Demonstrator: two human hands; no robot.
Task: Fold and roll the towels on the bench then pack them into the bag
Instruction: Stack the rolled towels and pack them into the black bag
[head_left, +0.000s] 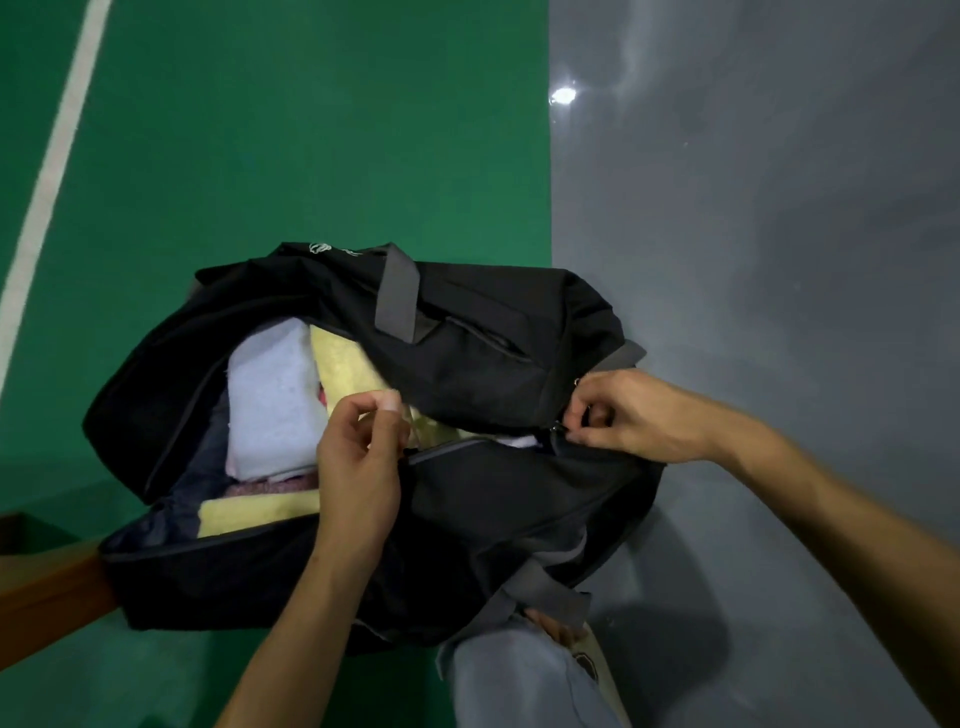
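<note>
Zipper pull (563, 428) pinched by right hand (631, 415) at 3 o'clock; bag (493, 353) edge pinched taut by left hand (358, 462), presumably for closing over towels (270, 405).

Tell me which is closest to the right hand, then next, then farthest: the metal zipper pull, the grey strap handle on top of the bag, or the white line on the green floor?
1. Metal zipper pull, at the right hand's fingertips.
2. Grey strap handle, on the black fabric bag, up and left.
3. White line, far left on the green floor.

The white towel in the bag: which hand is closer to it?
Left. The left hand sits right beside the white towel, at the bag opening's near edge. The right hand is farther off, pinching the zipper pull at the opening's right end.
</note>
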